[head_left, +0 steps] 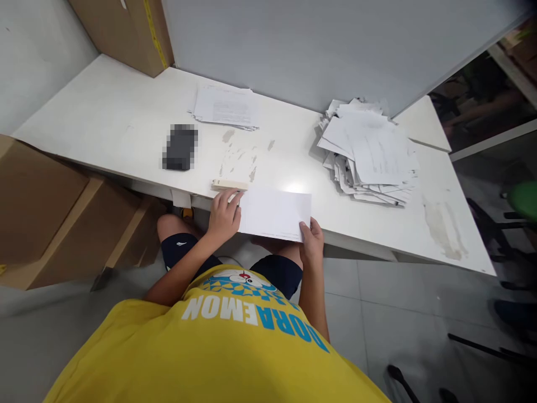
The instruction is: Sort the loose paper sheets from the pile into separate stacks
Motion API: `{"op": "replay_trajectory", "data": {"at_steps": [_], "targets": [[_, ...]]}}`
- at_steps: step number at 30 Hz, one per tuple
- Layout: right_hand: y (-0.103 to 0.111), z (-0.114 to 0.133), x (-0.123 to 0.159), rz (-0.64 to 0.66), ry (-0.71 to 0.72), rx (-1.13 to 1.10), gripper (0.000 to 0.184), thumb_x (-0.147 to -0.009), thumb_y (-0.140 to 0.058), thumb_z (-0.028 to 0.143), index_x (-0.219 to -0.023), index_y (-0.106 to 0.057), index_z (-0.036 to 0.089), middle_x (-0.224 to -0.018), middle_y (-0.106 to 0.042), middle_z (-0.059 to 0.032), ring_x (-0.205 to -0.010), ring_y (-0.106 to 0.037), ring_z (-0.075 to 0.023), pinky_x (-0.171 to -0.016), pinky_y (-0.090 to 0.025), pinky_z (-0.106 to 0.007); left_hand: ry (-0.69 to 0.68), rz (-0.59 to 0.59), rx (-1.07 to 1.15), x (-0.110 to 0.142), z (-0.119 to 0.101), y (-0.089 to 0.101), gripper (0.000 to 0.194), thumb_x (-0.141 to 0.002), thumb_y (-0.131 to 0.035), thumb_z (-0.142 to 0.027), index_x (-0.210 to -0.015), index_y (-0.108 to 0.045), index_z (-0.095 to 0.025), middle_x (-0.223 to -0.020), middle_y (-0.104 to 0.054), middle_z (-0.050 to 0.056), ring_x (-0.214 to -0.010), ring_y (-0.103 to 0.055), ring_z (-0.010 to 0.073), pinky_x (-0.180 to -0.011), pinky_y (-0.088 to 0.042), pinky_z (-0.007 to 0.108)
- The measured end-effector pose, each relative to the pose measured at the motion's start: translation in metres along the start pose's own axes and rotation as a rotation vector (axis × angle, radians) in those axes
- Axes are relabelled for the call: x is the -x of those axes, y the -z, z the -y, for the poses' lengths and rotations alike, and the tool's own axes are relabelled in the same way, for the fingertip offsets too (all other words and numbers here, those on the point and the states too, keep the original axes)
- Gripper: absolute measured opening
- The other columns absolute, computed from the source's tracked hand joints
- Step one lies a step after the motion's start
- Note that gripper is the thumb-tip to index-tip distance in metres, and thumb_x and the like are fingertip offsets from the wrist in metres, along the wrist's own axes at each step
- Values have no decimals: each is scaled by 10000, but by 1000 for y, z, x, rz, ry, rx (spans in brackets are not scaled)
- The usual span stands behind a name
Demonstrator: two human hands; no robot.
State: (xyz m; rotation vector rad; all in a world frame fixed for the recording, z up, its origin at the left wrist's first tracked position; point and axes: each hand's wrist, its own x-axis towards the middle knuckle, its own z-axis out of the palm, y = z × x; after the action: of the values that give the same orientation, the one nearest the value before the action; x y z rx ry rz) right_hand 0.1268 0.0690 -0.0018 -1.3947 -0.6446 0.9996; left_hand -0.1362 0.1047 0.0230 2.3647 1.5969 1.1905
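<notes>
A white sheet of paper [274, 214], perhaps more than one layer, lies across the table's front edge, with faint print along its near side. My right hand [312, 238] grips its lower right corner, thumb on top and fingers beneath. At the paper's left edge is my left hand [225, 215], its fingers bent and closed on that edge; the thumb's hold is partly hidden. Just beyond the left fingertips lies a narrow cream stapler [230, 184], close to the paper's upper left corner. Whether the fingers touch the stapler I cannot tell.
A small stack of printed sheets [226, 106] lies at the back of the white table [285, 151]. On the right rises a larger, untidy paper pile [371, 148]. A dark pixelated object [180, 147] is on the left. Cardboard boxes [37, 201] stand beside the table.
</notes>
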Motion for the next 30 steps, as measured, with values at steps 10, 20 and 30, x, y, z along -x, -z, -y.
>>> {"op": "replay_trajectory", "data": {"at_steps": [10,20,30], "targets": [[4,-10,1,-32,2,11,442,-639,-776,417,-1006,-663,197,-1001,-704,-30,-916,-645,-196,-914,-515,-391,-158,69,-35,-30,15,-6,360,-949,-359,-124,-1157,-650,-162,-1092,-665,141,-1092,-587,270,-948,-533,470],[7,-8,4,-73,-77,140,457,-638,-780,447,-1020,-692,213,-966,-725,-28,-858,-659,-197,-819,-548,-352,-37,-35,4,-19,41,-57,367,-950,-348,-200,-902,-710,-236,-864,-718,86,-924,-661,242,-825,-543,443],[4,4,-2,-79,-17,298,505,-671,-724,534,-1051,-696,202,-990,-730,-58,-917,-662,-237,-821,-530,-372,-165,-229,-89,-21,45,-55,279,-904,-431,-151,-947,-692,-239,-896,-714,77,-904,-660,229,-793,-500,386]]}}
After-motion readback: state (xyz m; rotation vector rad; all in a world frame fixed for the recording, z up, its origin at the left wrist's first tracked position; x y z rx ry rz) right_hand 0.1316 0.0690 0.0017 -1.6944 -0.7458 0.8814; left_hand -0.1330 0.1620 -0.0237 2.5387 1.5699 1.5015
